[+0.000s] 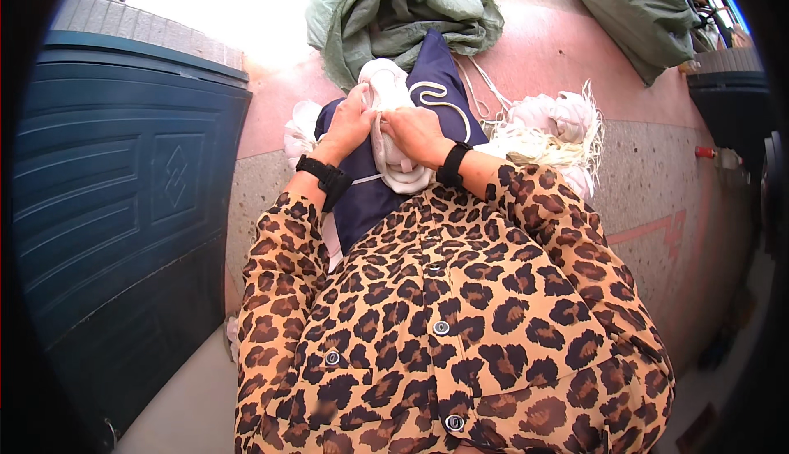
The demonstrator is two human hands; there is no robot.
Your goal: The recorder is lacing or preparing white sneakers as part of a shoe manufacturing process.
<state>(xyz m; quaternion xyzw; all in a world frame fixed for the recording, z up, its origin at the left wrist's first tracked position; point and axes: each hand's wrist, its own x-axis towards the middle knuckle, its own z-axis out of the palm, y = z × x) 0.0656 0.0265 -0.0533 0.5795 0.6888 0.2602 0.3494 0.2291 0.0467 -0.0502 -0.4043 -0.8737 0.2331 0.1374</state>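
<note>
A white shoe [404,178] with pale pink parts lies lengthwise on the dark blue cloth [362,207] over my lap. My left hand [347,125] grips its left edge, fingers bent. From the other side, my right hand [417,135] closes on the middle of the same shoe, and the fingertips of both hands nearly meet. Whatever fine part they pinch there is covered by the fingers. A white lace [431,95] curls across the cloth to the right of the shoe. Another short piece of white lace [367,179] sticks out beside my left wrist.
To the right lies a heap of white shoes and loose laces [559,125]. More white pieces [302,125] show at the left. Ahead is a crumpled green sack [386,18]; a fuller green sack [637,10] stands farther right. A dark blue panelled door [123,175] flanks my left side.
</note>
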